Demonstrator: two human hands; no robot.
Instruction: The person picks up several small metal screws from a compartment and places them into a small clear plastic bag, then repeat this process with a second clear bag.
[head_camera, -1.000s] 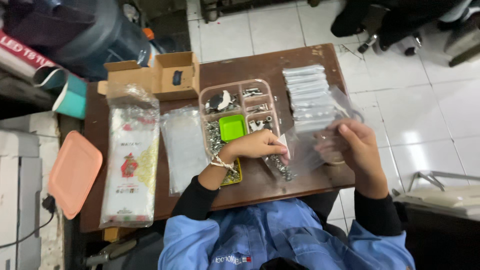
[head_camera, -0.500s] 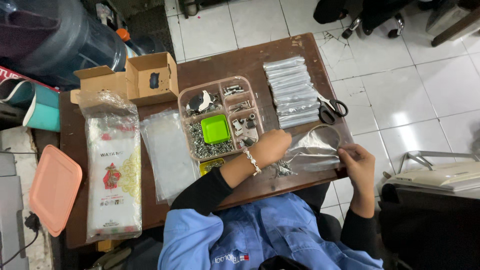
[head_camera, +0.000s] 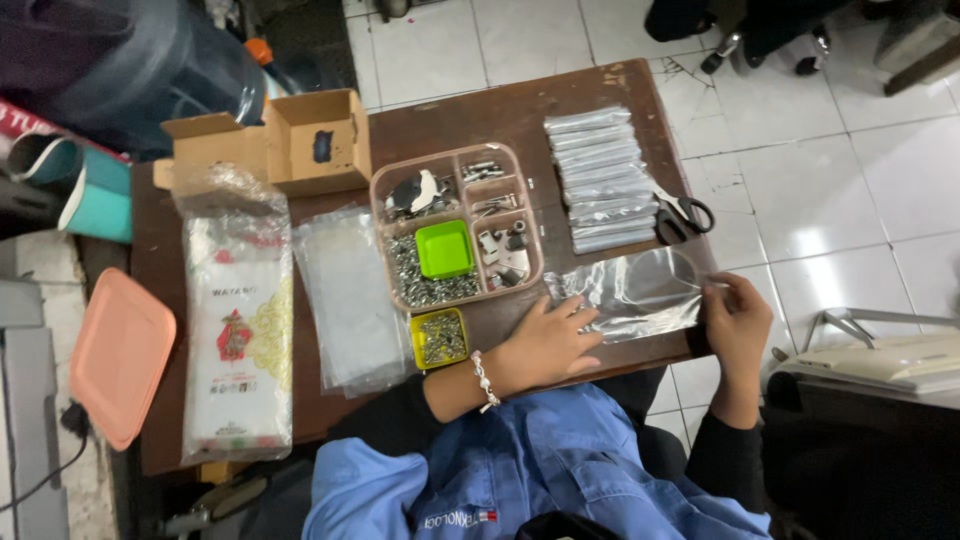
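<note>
Head view gives me a dark brown wooden table (head_camera: 600, 90) on a floor of pale square tiles (head_camera: 850, 150), with a big dark water jug (head_camera: 130, 70) at the upper left and a salmon-coloured lid (head_camera: 120, 355) off the table's left edge. On the table I see two open cardboard boxes (head_camera: 300, 140), a large printed bag (head_camera: 240, 330), a pile of clear flat bags (head_camera: 350, 300), a pink divided tray (head_camera: 455, 225) of small metal parts with a green cup (head_camera: 444, 248) in it, a small yellow dish (head_camera: 438, 338) of screws, a row of filled packets (head_camera: 605, 180) and black-handled scissors (head_camera: 685, 212).

At the near right edge lies a clear plastic bag (head_camera: 635, 292), flat, glossy and see-through, slightly wrinkled. My left hand (head_camera: 548, 340) rests open on its left end, fingers spread, pressing it down. My right hand (head_camera: 738, 322) pinches the bag's right end between fingertips.
</note>
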